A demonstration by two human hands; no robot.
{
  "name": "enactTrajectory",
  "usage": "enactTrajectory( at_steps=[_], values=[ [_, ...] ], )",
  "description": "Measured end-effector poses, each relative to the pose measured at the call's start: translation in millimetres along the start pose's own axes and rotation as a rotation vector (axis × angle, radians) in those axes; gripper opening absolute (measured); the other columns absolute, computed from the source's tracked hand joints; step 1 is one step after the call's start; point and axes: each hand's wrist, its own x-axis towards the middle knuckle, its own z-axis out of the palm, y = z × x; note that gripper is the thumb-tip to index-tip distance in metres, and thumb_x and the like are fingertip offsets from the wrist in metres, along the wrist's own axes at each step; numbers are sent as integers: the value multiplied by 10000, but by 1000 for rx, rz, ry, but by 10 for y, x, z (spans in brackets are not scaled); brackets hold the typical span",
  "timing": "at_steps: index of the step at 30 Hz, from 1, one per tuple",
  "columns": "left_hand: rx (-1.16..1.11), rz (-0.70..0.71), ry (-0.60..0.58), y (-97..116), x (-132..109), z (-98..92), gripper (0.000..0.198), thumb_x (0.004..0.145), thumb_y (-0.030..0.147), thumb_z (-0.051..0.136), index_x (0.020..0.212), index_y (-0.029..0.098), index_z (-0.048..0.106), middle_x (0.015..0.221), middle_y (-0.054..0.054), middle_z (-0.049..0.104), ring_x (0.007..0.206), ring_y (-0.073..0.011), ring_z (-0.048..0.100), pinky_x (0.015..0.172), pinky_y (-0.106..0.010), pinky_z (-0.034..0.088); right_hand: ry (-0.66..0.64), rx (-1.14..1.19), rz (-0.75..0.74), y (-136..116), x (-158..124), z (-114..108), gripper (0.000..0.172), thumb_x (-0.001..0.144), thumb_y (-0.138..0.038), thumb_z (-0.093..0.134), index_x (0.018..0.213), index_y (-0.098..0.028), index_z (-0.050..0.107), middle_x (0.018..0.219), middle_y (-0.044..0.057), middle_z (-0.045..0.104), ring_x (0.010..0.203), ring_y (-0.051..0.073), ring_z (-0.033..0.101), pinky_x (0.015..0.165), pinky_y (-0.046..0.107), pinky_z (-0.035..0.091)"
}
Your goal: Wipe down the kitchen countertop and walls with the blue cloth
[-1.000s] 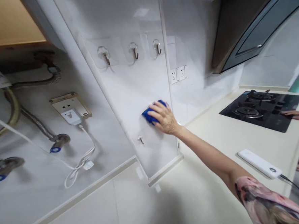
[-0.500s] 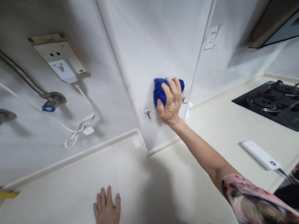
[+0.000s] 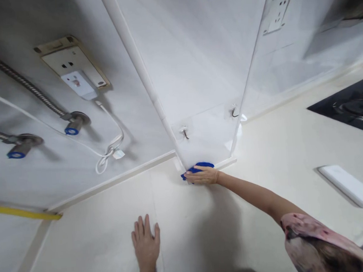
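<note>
With my right hand (image 3: pixel 204 175) I press a blue cloth (image 3: pixel 204 165) against the foot of the white wall column (image 3: pixel 202 81), where it meets the countertop (image 3: pixel 107 226). The fingers point left and lie over the cloth, which is partly hidden beneath them. My left hand (image 3: pixel 146 240) rests palm down on the pale countertop, fingers stretched out, with nothing in it. Just above the cloth, a small wall hook (image 3: pixel 184 131) sticks to the column, and another hook (image 3: pixel 234 111) is at its right edge.
On the left wall are a socket with a plugged-in white adapter (image 3: pixel 79 84), a looped white cable (image 3: pixel 108 153) and valves with blue rings (image 3: pixel 73 125). A yellow pipe (image 3: pixel 23 212) runs at far left. To the right are a white power bank (image 3: pixel 350 185) and a black gas hob (image 3: pixel 352 105).
My right hand has moved the blue cloth down from the column's face to its base. The left hand stays flat on the countertop. The view has shifted somewhat.
</note>
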Motion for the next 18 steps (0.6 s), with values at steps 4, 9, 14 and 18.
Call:
enactTrajectory(
  at_steps=[4, 9, 14, 18],
  values=[
    [-4, 3, 18, 11, -4, -3, 575, 1038, 446, 412, 1499, 134, 553, 1622, -202, 437, 1555, -363, 323, 1246, -597, 296, -47, -74, -227, 110, 385, -106, 305, 1016, -114, 482, 1256, -157, 665, 1382, 94, 671, 1361, 136, 553, 1245, 369, 410],
    [-35, -26, 12, 53, -9, -37, 569, 1028, 437, 446, 1530, 179, 525, 1628, -184, 435, 1557, -352, 323, 1250, -598, 291, 41, -97, -83, 287, 1434, -474, 348, 1017, -136, 520, 1357, -123, 590, 1483, 154, 588, 1422, 217, 513, 1255, 531, 400],
    [-51, -52, -58, 99, 3, -127, 584, 1026, 420, 444, 1552, 173, 498, 1646, -184, 403, 1570, -358, 293, 1255, -599, 278, 132, -64, 22, 462, 1755, -643, 371, 1047, -192, 503, 1414, -181, 557, 1505, 105, 578, 1450, 216, 487, 1241, 549, 425],
    [-74, -74, -91, 132, 18, -162, 612, 1014, 416, 467, 1582, 191, 453, 1662, -181, 376, 1582, -355, 263, 1258, -610, 261, 59, 57, -13, 308, 1169, -343, 366, 1048, -195, 513, 1410, -188, 574, 1459, 82, 624, 1380, 152, 555, 1232, 407, 456]
  ],
)
